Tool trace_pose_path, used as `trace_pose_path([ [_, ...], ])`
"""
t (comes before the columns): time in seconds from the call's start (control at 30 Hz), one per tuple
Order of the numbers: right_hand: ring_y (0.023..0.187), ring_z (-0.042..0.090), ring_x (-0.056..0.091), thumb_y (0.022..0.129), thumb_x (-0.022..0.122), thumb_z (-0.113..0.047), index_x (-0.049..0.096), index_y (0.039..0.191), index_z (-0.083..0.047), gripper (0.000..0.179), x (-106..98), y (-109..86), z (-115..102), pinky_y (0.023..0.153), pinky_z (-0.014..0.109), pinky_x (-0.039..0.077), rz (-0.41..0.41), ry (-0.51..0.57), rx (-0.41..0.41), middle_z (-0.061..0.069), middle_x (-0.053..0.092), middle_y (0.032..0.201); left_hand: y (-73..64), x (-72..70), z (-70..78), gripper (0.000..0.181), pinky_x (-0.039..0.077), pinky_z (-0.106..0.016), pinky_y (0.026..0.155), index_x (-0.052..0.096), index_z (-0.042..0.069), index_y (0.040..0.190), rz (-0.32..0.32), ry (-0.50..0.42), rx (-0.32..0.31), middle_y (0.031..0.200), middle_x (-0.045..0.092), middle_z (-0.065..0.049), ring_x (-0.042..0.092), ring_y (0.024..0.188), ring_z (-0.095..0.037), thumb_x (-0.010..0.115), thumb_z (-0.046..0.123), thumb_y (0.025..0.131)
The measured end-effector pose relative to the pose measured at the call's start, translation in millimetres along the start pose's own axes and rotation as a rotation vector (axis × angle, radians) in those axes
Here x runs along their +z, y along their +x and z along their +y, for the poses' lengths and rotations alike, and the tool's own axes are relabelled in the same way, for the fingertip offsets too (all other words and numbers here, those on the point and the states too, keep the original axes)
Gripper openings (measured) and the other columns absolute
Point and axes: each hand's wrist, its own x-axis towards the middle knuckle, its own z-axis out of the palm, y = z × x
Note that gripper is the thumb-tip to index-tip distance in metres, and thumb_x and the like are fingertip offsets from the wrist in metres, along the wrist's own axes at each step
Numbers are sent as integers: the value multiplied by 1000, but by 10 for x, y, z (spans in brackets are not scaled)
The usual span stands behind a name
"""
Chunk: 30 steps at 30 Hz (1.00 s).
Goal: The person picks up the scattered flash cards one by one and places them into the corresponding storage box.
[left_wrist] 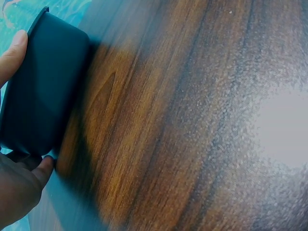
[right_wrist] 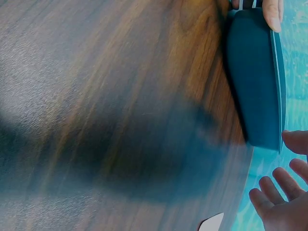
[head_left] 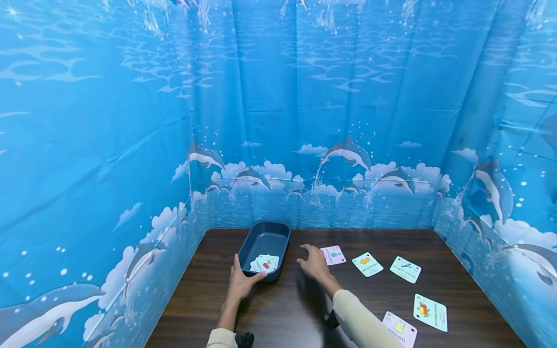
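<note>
A dark blue rectangular tray stands at the table's far left part. Several picture cards lie in its near end, the top one showing a red fruit. My left hand grips the tray's near left corner, thumb along the near rim. In the left wrist view, fingers hold both the upper and lower edges of the tray wall. My right hand hovers between the tray and a pink raincoat card, fingers spread and loosely bent, with nothing in them.
On the right side of the dark wooden table lie a persimmon card, a sugar cane card, a pomegranate card and a pink apron card. Blue dolphin-print curtains enclose the table's back and sides.
</note>
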Motion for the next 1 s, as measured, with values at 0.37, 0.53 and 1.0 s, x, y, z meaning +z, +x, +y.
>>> trace_pose_path([
  [0.37, 122, 45, 67, 93, 80, -8, 69, 133, 4, 43, -408, -208, -229, 105, 61, 53, -50, -6, 101, 26, 72, 130, 10, 14, -17, 135, 32, -74, 121, 2, 1, 171, 3, 2, 3, 167, 23, -41, 34, 151, -60, 93, 43, 82],
  [0.53, 120, 45, 69, 90, 81, -7, 71, 129, 5, 42, -453, -224, -135, 103, 64, 53, -20, -17, 87, 27, 74, 126, 1, 10, -8, 136, 32, -75, 120, 0, 1, 171, -4, 10, 6, 167, 23, -41, 34, 150, -60, 93, 44, 82],
  [1.0, 124, 44, 69, 93, 81, -21, 73, 129, 4, 45, -654, -306, 52, 105, 60, 54, -44, -89, 143, 23, 76, 127, 16, 16, -9, 137, 33, -72, 122, 1, 0, 171, 4, 28, 6, 166, 24, -42, 34, 151, -60, 94, 45, 80],
])
